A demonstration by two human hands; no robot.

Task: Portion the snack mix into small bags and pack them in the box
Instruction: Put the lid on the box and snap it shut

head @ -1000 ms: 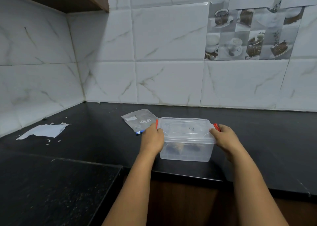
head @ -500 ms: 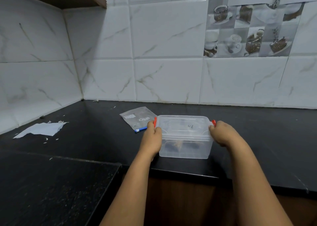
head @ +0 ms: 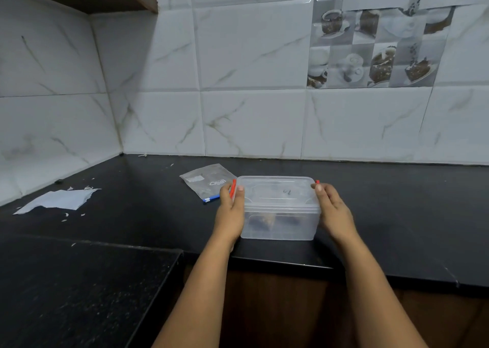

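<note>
At the centre of the frame a clear box sits on the black counter, near its front edge, with its clear lid on top. Through the wall some brown contents show at the bottom, too blurred to name. The left hand lies flat against the box's left end, fingers straight, thumb up on the lid's corner, and a red clip shows between thumb and fingers. The right hand lies against the right end in the same way, fingers straight and pointing away, with a bit of a 2nd red clip just above the fingertips. Neither hand curls round anything; both press the box's sides with open palms. Just beyond the left hand, touching or nearly touching the box's far left corner, a flat zip bag with a blue strip lies on the counter. At centre left, well apart, lies a torn white paper with small scraps around it.
</note>
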